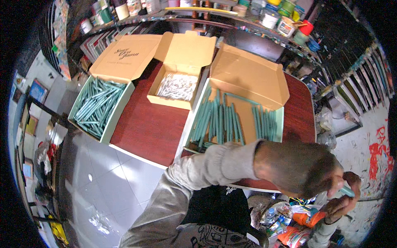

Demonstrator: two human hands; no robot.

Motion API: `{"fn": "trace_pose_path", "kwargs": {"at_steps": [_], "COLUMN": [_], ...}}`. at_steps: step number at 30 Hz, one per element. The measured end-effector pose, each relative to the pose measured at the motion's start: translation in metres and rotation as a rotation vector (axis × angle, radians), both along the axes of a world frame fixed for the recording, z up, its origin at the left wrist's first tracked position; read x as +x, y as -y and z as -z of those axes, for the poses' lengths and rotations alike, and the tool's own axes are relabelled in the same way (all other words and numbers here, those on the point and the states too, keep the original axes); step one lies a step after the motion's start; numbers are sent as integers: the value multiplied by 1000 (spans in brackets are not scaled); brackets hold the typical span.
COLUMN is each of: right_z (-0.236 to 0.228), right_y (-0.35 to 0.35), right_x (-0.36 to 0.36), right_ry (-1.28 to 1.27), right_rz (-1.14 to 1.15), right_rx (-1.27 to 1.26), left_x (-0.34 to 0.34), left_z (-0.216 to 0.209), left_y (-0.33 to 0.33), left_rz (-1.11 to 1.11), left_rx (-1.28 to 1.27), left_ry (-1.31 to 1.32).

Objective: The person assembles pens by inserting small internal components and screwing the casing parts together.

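Observation:
My left arm, in a grey sleeve, reaches across to the far right. My left hand (304,169) is closed, its fingertips pinching one end of a slim teal pen-like stick (346,190). Around the other end curl the fingers of my right hand (342,203), closed too. The stick is held off to the right of the table's near edge, and most of its length is hidden by my fingers. Nearest to my left forearm is an open cardboard box (280,124) with rows of similar teal sticks (221,120); the forearm covers part of its near side.
On the dark red table (144,132) stand a box of jumbled teal sticks (98,103) at left and a smaller box of small white pieces (178,87). Paint pots (271,18) line the shelf behind. Orange containers (304,219) and clutter sit below my hands.

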State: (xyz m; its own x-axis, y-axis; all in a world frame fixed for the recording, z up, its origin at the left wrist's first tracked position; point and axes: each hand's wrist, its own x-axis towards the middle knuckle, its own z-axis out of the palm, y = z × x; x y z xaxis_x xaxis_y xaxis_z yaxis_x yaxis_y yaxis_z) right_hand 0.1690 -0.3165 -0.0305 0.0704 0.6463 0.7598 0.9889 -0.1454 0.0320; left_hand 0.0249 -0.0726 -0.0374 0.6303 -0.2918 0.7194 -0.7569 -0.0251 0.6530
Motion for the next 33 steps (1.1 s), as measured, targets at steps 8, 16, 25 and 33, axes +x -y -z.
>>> {"fn": "trace_pose_path", "kwargs": {"at_steps": [8,16,25,33], "right_z": [-24,-47,-70,-87], "right_y": [21,31,34,26], "right_x": [26,43,56,70], "right_ry": [149,169,175,169], "right_rz": [209,284,318,319], "right_rx": [-30,-43,-70,-88], "left_x": [35,30,23,13], "left_z": [15,21,26,35], "left_y": [19,14,15,6], "left_rz": [150,140,65,-47], "left_rx": [-109,-100,-112,-117], "left_ry": [166,238,288,297]}}
